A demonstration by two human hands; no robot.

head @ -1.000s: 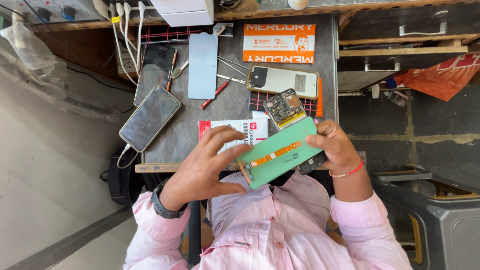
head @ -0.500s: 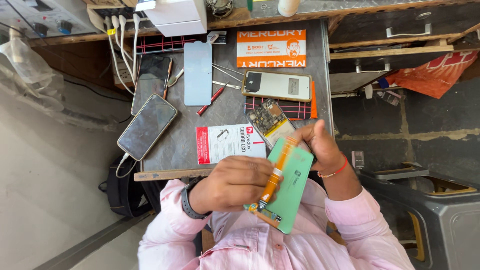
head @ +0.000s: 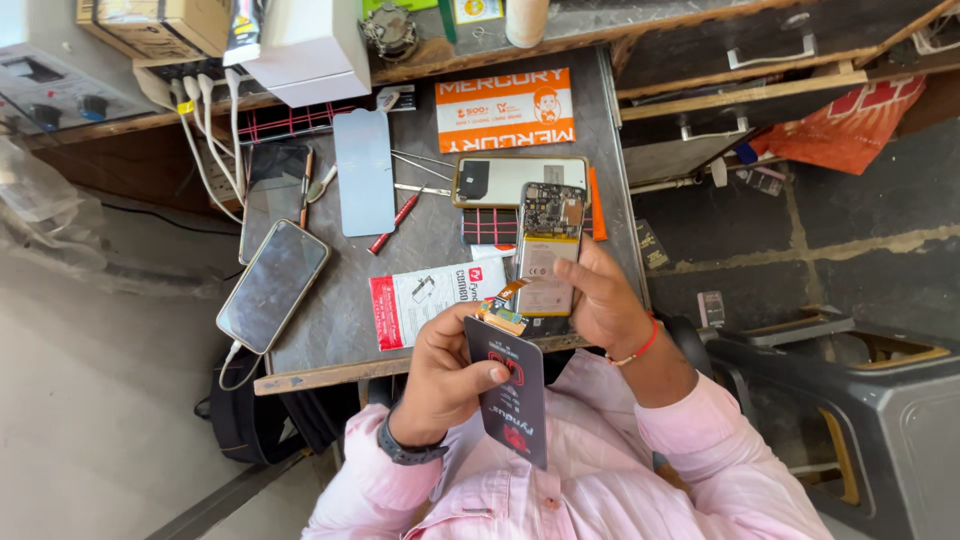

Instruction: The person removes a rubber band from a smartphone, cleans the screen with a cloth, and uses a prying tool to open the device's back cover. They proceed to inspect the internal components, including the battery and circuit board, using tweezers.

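My left hand [head: 445, 372] grips a dark phone display panel [head: 510, 395] over my lap, its printed face up and an orange flex cable [head: 503, 305] at its top end. My right hand [head: 598, 298] holds an opened phone body [head: 545, 255] upright above the table edge, with the circuit board and pale battery showing. The flex cable runs from the panel toward the bottom of the phone body. Both hands are close together at the front edge of the grey table [head: 340, 330].
On the table lie a white and red packet [head: 420, 305], a red screwdriver [head: 395, 225], tweezers [head: 420, 160], a pale blue back cover [head: 365, 170], two dark phones [head: 272, 285], another phone [head: 505, 178] and an orange box [head: 505, 108]. A black chair [head: 880, 420] stands at the right.
The green-backed panel was turned over, so its dark printed face now shows. The phone body was lifted upright in my right hand. The camera view moved closer.
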